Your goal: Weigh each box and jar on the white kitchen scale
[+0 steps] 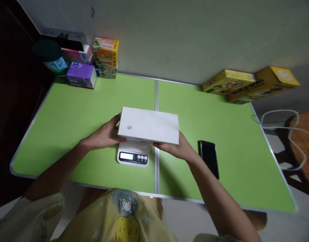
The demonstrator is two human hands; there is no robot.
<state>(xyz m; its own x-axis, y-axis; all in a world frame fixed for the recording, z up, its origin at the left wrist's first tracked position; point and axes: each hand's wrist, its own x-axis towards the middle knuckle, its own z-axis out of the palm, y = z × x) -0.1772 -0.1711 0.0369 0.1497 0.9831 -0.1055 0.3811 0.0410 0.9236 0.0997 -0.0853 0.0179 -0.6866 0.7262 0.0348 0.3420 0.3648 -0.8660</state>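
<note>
A white flat box (149, 125) is held level between my two hands. My left hand (107, 134) grips its left end, thumb and fingers partly hidden by it. At the right end, my right hand (174, 147) supports the box from below and along its side. Under the box stands a white digital kitchen scale (133, 158) with a lit display and several round buttons. The box covers the scale's platform, so I cannot tell whether the two touch. A small dark round mark shows on the box's top near its left side.
A black phone (208, 158) lies on the green folding table (235, 134). Yellow boxes (227, 82) stand at the back right. A purple tissue pack (81, 74), a dark green canister (52, 60) and orange boxes (105, 57) stand at the back left. A white cable (297, 134) hangs beyond the right edge.
</note>
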